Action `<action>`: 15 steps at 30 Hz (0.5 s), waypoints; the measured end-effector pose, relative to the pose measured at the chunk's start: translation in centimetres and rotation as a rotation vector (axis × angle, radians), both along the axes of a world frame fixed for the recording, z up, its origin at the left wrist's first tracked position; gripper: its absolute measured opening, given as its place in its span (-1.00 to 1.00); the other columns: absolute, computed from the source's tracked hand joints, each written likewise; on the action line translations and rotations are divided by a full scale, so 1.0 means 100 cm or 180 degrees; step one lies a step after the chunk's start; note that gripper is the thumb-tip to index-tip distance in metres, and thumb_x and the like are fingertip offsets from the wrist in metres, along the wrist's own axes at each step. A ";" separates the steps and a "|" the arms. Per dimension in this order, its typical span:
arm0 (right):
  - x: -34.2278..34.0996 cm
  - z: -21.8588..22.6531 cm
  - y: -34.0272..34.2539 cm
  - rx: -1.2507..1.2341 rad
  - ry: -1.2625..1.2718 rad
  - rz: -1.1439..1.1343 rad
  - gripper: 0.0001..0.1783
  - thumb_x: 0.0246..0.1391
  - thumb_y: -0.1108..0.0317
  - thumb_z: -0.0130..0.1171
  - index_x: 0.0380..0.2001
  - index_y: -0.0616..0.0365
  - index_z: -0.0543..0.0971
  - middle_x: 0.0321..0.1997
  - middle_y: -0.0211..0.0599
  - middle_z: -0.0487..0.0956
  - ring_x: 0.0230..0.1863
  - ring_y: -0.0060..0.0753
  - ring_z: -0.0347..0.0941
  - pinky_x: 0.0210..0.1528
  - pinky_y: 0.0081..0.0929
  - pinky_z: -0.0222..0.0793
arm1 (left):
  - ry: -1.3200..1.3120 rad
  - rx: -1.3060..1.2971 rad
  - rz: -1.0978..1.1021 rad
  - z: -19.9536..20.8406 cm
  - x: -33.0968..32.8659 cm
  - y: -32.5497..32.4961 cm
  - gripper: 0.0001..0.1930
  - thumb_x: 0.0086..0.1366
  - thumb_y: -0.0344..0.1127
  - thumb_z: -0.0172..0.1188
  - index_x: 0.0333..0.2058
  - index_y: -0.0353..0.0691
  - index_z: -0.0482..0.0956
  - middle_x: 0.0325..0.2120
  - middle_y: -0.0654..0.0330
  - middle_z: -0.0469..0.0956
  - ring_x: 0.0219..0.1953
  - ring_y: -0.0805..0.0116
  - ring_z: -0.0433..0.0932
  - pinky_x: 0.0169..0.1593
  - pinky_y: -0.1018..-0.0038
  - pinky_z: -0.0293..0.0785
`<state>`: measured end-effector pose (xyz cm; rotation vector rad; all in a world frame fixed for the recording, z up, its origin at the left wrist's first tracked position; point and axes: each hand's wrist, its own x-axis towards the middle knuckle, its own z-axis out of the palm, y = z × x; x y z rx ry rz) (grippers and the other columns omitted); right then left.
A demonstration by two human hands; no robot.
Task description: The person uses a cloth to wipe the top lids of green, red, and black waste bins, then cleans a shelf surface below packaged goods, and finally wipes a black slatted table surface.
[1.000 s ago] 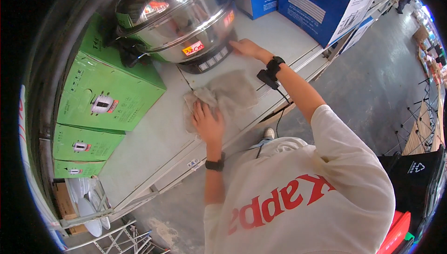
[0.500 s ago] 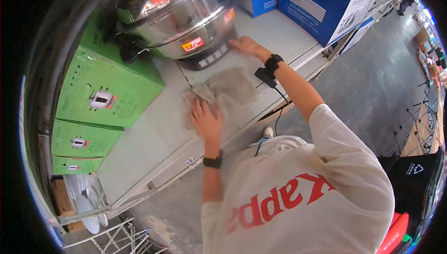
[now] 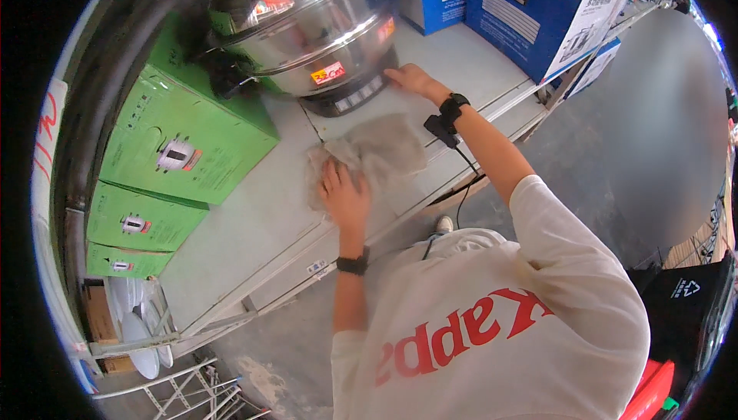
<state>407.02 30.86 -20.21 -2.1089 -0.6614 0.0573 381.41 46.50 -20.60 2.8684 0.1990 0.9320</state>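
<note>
A beige-grey cloth (image 3: 384, 143) lies rumpled on the white shelf (image 3: 246, 212). My left hand (image 3: 344, 195) rests on its left part, fingers apart and lying over the fabric, with some of it bunched at the fingertips. Beyond the cloth stands a shiny steel electric pot (image 3: 300, 74) with stacked tiers and a dark base. At the right side of that base is my right hand (image 3: 411, 80), its fingers curled with the tips against the edge. Exactly how they grip it is hard to see.
Green cartons (image 3: 177, 151) are stacked left of the pot. Blue cartons (image 3: 515, 12) stand at the far right of the shelf. White plates (image 3: 138, 339) sit below at the left, above a metal rack (image 3: 192, 389). A large blurred shape (image 3: 665, 128) stands in the aisle.
The view has shifted slightly, and the blurred shape has come into the aisle at right. Both hands keep nearly the same places at the cloth and the pot.
</note>
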 end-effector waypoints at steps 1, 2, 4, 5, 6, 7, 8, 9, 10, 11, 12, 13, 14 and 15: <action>-0.002 -0.001 0.002 0.0006 -0.0249 0.0133 -0.45 -0.08 -0.09 -0.04 -0.63 0.29 0.50 -0.68 -0.25 0.42 -0.62 -0.40 0.30 -0.47 -0.47 0.23 | 0.0006 0.0009 0.0031 -0.002 -0.001 0.003 -0.65 0.04 -0.20 0.01 -0.23 -0.29 0.33 -0.03 0.01 0.25 0.07 0.13 0.16 0.05 0.23 0.03; -0.017 0.013 0.004 0.0062 -0.0183 0.0151 -0.46 -0.08 -0.08 -0.03 -0.63 0.28 0.50 -0.68 -0.27 0.41 -0.63 -0.42 0.29 -0.49 -0.49 0.23 | 0.0054 0.0008 0.0065 -0.004 -0.003 0.007 -0.65 0.04 -0.20 0.00 -0.22 -0.29 0.33 -0.03 0.01 0.25 0.07 0.13 0.17 0.05 0.23 0.03; -0.025 0.023 0.005 0.0117 -0.0130 0.0158 -0.46 -0.08 -0.08 -0.02 -0.63 0.28 0.50 -0.69 -0.30 0.41 -0.63 -0.44 0.28 -0.50 -0.51 0.22 | 0.0088 0.0006 0.0087 -0.005 -0.005 0.009 -0.64 0.04 -0.19 0.00 -0.22 -0.29 0.33 -0.03 0.00 0.25 0.06 0.13 0.17 0.05 0.23 0.03; -0.020 0.022 0.004 0.0179 0.0387 0.0026 -0.46 -0.09 -0.08 -0.01 -0.63 0.28 0.50 -0.69 -0.32 0.40 -0.63 -0.46 0.28 -0.51 -0.53 0.21 | 0.0058 -0.0023 0.0046 -0.004 -0.003 0.006 -0.64 0.04 -0.20 0.00 -0.22 -0.28 0.33 -0.02 0.00 0.24 0.06 0.13 0.17 0.05 0.23 0.03; -0.017 0.024 0.002 0.0244 0.0905 -0.0104 -0.46 -0.10 -0.09 0.01 -0.63 0.27 0.50 -0.70 -0.34 0.40 -0.63 -0.48 0.28 -0.53 -0.54 0.20 | 0.0029 -0.0052 0.0007 -0.003 -0.002 0.004 -0.64 0.04 -0.20 0.00 -0.21 -0.28 0.32 -0.02 0.00 0.24 0.06 0.13 0.17 0.05 0.23 0.03; -0.017 0.024 0.002 0.0247 0.0906 -0.0106 -0.46 -0.10 -0.09 0.01 -0.63 0.27 0.50 -0.70 -0.34 0.40 -0.63 -0.48 0.28 -0.53 -0.54 0.20 | 0.0030 -0.0049 0.0005 -0.003 -0.002 0.004 -0.64 0.04 -0.20 0.00 -0.21 -0.28 0.32 -0.02 0.00 0.24 0.06 0.13 0.17 0.05 0.23 0.03; -0.016 0.024 0.002 0.0224 0.1024 -0.0156 -0.47 -0.11 -0.09 0.02 -0.64 0.26 0.50 -0.69 -0.35 0.40 -0.63 -0.49 0.27 -0.53 -0.55 0.19 | 0.0020 -0.0045 0.0004 -0.003 -0.002 0.004 -0.64 0.04 -0.20 0.00 -0.21 -0.29 0.32 -0.02 0.00 0.24 0.06 0.13 0.17 0.05 0.23 0.03; -0.015 0.023 0.002 0.0202 0.1141 -0.0207 -0.47 -0.12 -0.09 0.02 -0.64 0.25 0.50 -0.69 -0.36 0.40 -0.63 -0.51 0.27 -0.54 -0.56 0.19 | 0.0009 -0.0040 0.0002 -0.004 -0.002 0.003 -0.64 0.04 -0.20 0.00 -0.21 -0.29 0.32 -0.02 0.00 0.24 0.06 0.12 0.17 0.05 0.23 0.03; -0.015 0.023 0.002 0.0207 0.1145 -0.0210 -0.47 -0.12 -0.09 0.02 -0.64 0.25 0.50 -0.69 -0.36 0.40 -0.63 -0.51 0.27 -0.54 -0.56 0.19 | 0.0013 -0.0035 -0.0001 -0.003 -0.002 0.004 -0.64 0.04 -0.20 0.00 -0.21 -0.29 0.32 -0.02 0.00 0.24 0.06 0.12 0.17 0.05 0.23 0.03; -0.015 0.022 0.001 0.0166 0.0991 -0.0125 -0.47 -0.12 -0.10 0.03 -0.65 0.24 0.49 -0.69 -0.36 0.40 -0.63 -0.51 0.27 -0.54 -0.56 0.19 | 0.0039 -0.0056 -0.0004 -0.002 -0.002 0.004 -0.64 0.04 -0.20 0.00 -0.21 -0.29 0.32 -0.02 0.00 0.24 0.06 0.12 0.16 0.05 0.23 0.03; -0.015 0.022 0.001 0.0124 0.0837 -0.0042 -0.48 -0.13 -0.10 0.03 -0.66 0.23 0.49 -0.68 -0.36 0.40 -0.63 -0.50 0.26 -0.54 -0.56 0.19 | 0.0065 -0.0077 -0.0008 -0.002 -0.002 0.004 -0.64 0.04 -0.20 0.00 -0.20 -0.29 0.32 -0.02 0.00 0.24 0.07 0.12 0.16 0.05 0.23 0.03; -0.017 0.021 0.001 0.0124 0.0842 -0.0040 -0.48 -0.13 -0.10 0.03 -0.66 0.23 0.49 -0.68 -0.36 0.40 -0.63 -0.50 0.26 -0.54 -0.56 0.19 | 0.0070 -0.0077 -0.0006 -0.001 -0.004 0.004 -0.64 0.04 -0.20 0.00 -0.20 -0.29 0.32 -0.02 0.00 0.24 0.07 0.12 0.16 0.05 0.23 0.03; -0.020 0.020 0.002 0.0117 0.0499 -0.0002 -0.47 -0.13 -0.10 0.03 -0.65 0.24 0.50 -0.68 -0.35 0.41 -0.63 -0.50 0.28 -0.52 -0.56 0.21 | 0.0087 -0.0082 0.0016 -0.001 -0.005 0.004 -0.63 0.04 -0.21 0.00 -0.20 -0.29 0.31 -0.02 0.00 0.24 0.07 0.12 0.15 0.05 0.23 0.03; -0.022 0.020 0.005 0.0114 0.0331 0.0019 -0.47 -0.13 -0.10 0.03 -0.64 0.25 0.50 -0.68 -0.34 0.41 -0.62 -0.49 0.28 -0.51 -0.56 0.21 | 0.0102 -0.0087 0.0036 0.000 -0.006 0.004 -0.63 0.04 -0.21 0.00 -0.19 -0.29 0.31 -0.02 0.00 0.24 0.07 0.12 0.15 0.06 0.24 0.03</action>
